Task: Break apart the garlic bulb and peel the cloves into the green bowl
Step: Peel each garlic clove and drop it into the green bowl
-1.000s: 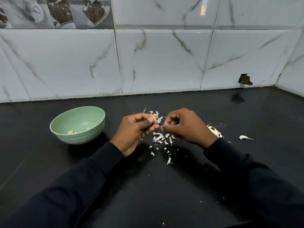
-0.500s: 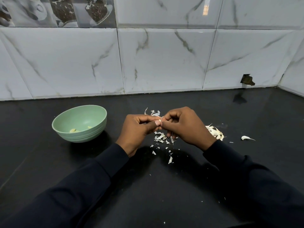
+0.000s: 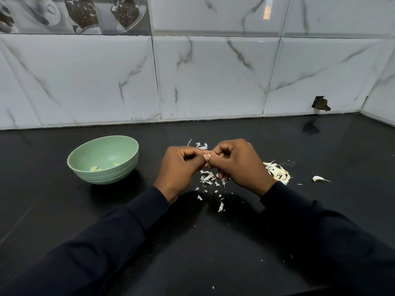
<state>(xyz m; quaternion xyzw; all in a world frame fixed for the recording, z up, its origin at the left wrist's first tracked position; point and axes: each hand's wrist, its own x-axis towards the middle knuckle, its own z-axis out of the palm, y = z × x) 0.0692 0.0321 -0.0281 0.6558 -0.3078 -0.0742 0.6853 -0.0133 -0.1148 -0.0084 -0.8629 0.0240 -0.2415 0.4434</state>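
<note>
Over the middle of the table (image 3: 192, 263), left hand (image 3: 179, 167) and right hand (image 3: 237, 165) pinch one clove (image 3: 209, 155) between curled fingers (image 3: 224, 151), mostly hidden. Light, firm, probably slippery once bare; papery skin tears easiest from the tip.

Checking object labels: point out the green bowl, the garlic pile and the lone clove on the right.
green bowl (image 3: 111, 175): head view, ribbed outer wall.
garlic pile (image 3: 277, 173): head view, middle of the heap.
lone clove (image 3: 317, 178): head view, its thick end.
</note>
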